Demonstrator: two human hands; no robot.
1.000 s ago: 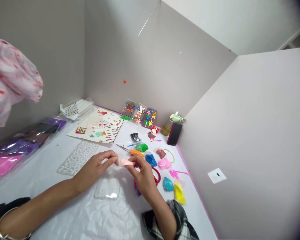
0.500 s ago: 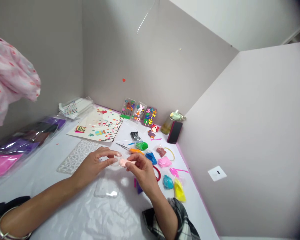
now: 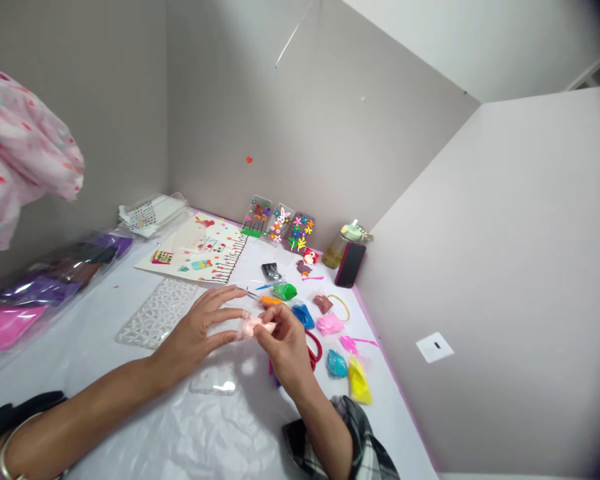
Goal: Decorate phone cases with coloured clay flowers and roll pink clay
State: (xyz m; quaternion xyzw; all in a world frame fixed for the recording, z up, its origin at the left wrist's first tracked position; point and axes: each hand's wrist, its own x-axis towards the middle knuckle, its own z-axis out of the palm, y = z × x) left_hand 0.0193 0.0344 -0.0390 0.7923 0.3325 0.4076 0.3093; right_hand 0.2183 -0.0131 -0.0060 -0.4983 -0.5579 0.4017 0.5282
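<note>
Between the thumb and fingers of my right hand [image 3: 286, 340] is pinched a small clear packet of pale pink clay [image 3: 251, 327]. My left hand [image 3: 205, 323] reaches in from the other side, its thumb and middle finger on the packet's clear left edge and its index finger raised. Under the hands, a clear phone case [image 3: 213, 381] lies on the white-covered table. Behind my right hand are red-handled scissors [image 3: 316, 350], partly hidden. An orange-handled tool [image 3: 270, 301] with a thin metal end lies just beyond my fingers.
Right of my hands lie packets of clay: blue [image 3: 303, 316], pink [image 3: 330, 324], teal [image 3: 337, 363], yellow [image 3: 359, 381]. Decorated phone cases [image 3: 280, 223] lean on the wall near a bottle [image 3: 334, 250] and a phone [image 3: 351, 265]. A patterned case [image 3: 155, 313] and drawing pad [image 3: 195, 257] lie left.
My left hand's index finger has lifted and spread from the thumb. Both hands have shifted slightly right with the pale pink packet.
</note>
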